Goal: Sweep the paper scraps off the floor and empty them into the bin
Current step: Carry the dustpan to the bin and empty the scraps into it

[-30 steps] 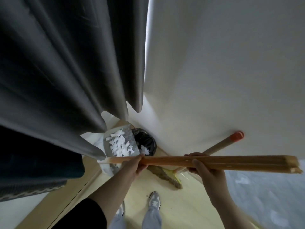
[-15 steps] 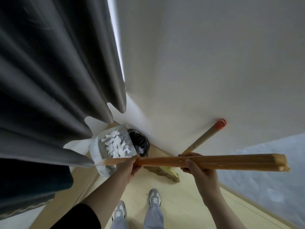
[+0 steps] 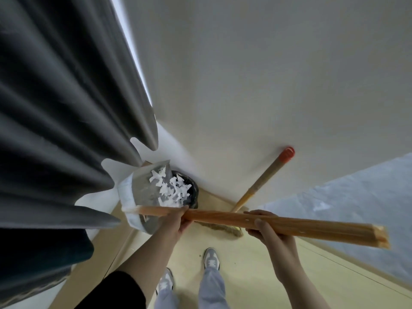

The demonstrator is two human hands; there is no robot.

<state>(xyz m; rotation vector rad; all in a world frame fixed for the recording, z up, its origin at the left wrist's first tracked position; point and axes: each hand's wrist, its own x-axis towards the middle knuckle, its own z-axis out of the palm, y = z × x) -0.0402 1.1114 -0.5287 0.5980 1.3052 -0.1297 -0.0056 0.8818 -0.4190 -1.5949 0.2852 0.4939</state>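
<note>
Paper scraps [image 3: 171, 190] sit at the far end of a long wooden handle [image 3: 316, 227]. Near: right hand [image 3: 270, 230] curls round it; just beyond, left hand [image 3: 178, 221] likewise. Farther: dustpan [image 3: 138, 190] tilted, scraps heaped at its right edge, partly over the bin [image 3: 193, 192]. Risk: quick tipping or a drifting pan likely spills scraps past the narrow rim.

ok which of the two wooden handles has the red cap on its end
The broom handle leaning against the wall, untouched. The dustpan handle, gripped by the left hand and right hand, ends in bare wood.
</note>
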